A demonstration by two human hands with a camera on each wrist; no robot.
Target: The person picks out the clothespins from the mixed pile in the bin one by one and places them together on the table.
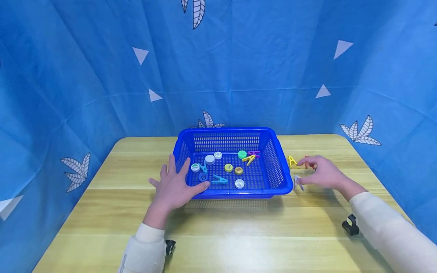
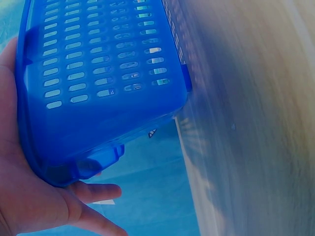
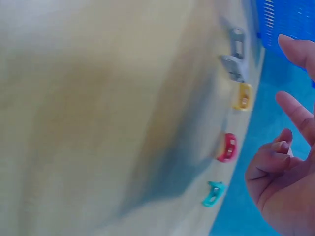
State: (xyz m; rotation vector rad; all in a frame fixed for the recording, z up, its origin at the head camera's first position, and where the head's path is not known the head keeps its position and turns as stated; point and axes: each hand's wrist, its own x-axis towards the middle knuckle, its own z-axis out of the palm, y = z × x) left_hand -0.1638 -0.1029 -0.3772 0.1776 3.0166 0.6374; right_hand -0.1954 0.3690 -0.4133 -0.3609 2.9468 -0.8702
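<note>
we see a blue curtain [image 1: 259, 57] printed with white leaves and triangles hanging behind and around a pale wooden table [image 1: 239, 227]. on the table, near its far edge, we have a blue basket [image 1: 227, 192] with slotted walls.

two white sleeves [image 1: 392, 227] reach in from the near side. our left hand [image 1: 175, 187] lies at the basket's left front corner, fingers straight and spread wide, thumb over the front rim; it is not curled round anything. our right hand [image 1: 321, 172] is just right of the basket, thumb and forefinger held well apart, with nothing pinched between them that we can see.

nearest that gap are a pale clip [image 3: 234, 66] and, farther back, a yellow clip [image 1: 291, 160], both on the table beside the basket. a red clip [image 3: 227, 148] is partly hidden behind the hand in the head view, and the right wrist view also shows us a green clip [image 3: 216, 187].

inside the basket we count two light blue clips [image 1: 219, 180], one yellow and one purple, scattered among eight bottle caps [image 1: 209, 159]: white, yellow, gold, green and blue.
</note>
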